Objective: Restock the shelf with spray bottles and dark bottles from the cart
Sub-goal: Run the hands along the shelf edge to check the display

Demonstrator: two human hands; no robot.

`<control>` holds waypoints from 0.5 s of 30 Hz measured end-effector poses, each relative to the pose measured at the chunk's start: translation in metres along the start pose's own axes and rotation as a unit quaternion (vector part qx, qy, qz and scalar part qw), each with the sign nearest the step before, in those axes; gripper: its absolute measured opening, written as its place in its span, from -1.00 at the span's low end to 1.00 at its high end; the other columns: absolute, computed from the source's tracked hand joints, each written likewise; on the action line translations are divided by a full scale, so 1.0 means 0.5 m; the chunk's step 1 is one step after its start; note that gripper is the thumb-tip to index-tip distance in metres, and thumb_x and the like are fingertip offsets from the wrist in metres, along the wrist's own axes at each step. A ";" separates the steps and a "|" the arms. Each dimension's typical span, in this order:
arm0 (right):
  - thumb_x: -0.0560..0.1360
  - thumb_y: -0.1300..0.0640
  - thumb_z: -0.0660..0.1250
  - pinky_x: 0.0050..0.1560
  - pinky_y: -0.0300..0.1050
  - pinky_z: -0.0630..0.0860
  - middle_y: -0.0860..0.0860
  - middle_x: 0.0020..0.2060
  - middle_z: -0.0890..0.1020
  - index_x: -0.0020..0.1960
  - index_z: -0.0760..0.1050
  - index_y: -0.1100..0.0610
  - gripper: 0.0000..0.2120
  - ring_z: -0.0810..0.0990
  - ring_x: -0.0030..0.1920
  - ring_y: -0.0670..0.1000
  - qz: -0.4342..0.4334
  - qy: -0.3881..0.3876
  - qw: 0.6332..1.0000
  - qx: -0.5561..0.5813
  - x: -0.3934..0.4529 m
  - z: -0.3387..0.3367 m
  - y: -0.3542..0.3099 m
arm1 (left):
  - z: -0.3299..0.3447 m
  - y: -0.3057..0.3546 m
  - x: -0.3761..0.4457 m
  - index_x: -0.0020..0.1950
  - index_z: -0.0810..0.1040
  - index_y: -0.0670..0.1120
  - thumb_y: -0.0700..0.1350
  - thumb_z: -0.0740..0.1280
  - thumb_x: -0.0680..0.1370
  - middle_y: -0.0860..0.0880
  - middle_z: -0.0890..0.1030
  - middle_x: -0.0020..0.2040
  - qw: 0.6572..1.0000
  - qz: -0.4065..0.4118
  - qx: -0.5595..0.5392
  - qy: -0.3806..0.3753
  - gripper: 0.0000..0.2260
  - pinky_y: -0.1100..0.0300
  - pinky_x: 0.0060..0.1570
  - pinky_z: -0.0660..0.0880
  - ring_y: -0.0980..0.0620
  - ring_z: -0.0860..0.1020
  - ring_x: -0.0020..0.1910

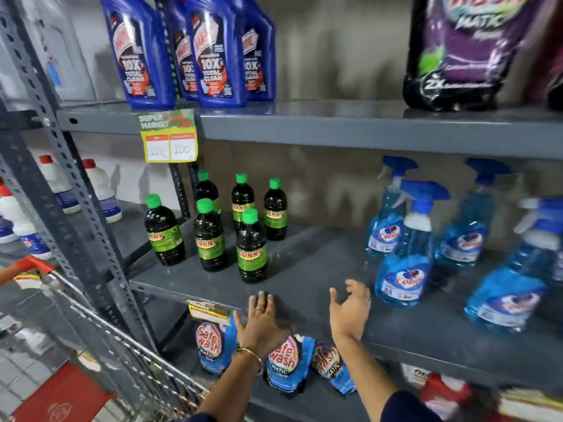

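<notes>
Both hands empty, fingers spread: left hand (pixel 261 322) flat at the front edge of the middle shelf (pixel 304 269), right hand (pixel 350 309) just above it w/ palm turned inward. Six dark bottles (pixel 251 246) w/ green caps stand upright on shelf's left; blue spray bottles (pixel 405 257) on its right. Wire cart (pixel 100 339) at lower left.

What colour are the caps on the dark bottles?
Green caps on the dark bottles, clearest in the head view.

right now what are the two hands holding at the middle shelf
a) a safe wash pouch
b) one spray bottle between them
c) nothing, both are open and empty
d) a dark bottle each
c: the left hand and the right hand hover open at the front edge of the middle shelf, fingers spread, between the dark bottles and the spray bottles, touching none of them.
</notes>
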State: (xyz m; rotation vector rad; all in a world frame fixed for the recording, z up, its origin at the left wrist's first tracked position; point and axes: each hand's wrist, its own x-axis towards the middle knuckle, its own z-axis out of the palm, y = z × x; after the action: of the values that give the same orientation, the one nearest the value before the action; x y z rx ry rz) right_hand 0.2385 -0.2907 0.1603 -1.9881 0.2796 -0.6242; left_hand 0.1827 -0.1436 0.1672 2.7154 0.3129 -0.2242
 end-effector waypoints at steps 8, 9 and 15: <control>0.25 0.27 0.55 0.12 0.08 0.33 0.38 0.04 0.51 0.09 0.41 0.43 -0.48 0.47 0.11 0.34 0.053 0.094 0.993 -0.036 0.076 -0.136 0.058 | 0.050 0.160 -0.010 0.54 -0.04 -0.05 0.13 0.15 0.50 0.01 -0.11 0.58 0.996 0.068 0.016 -0.057 -0.30 -0.23 0.46 -0.26 0.01 -0.16 0.56; 0.22 0.26 0.57 0.13 0.07 0.32 0.37 0.08 0.49 0.13 0.38 0.42 -0.41 0.45 0.14 0.34 0.072 0.098 0.992 -0.026 0.085 -0.150 0.064 | 0.056 0.173 -0.011 0.55 -0.05 -0.07 0.16 0.15 0.50 0.00 -0.12 0.58 0.996 0.070 0.018 -0.059 -0.29 -0.23 0.45 -0.26 0.01 -0.17 0.56; 0.15 0.13 0.63 0.28 0.08 0.31 0.30 0.33 0.31 0.40 0.14 0.34 0.01 0.26 0.34 0.27 0.105 0.045 0.993 -0.008 0.109 -0.170 0.086 | 0.083 0.209 -0.019 0.54 -0.20 -0.08 0.37 0.05 0.45 -0.01 -0.22 0.57 0.995 0.053 0.058 -0.066 -0.14 -0.20 0.44 -0.33 0.03 -0.25 0.55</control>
State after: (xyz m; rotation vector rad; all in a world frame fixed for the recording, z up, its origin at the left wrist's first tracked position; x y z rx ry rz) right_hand 0.2415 -0.3998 0.1710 -1.9170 0.5424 -0.5781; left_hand 0.1950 -0.2558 0.1699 2.8039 0.1204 -0.4006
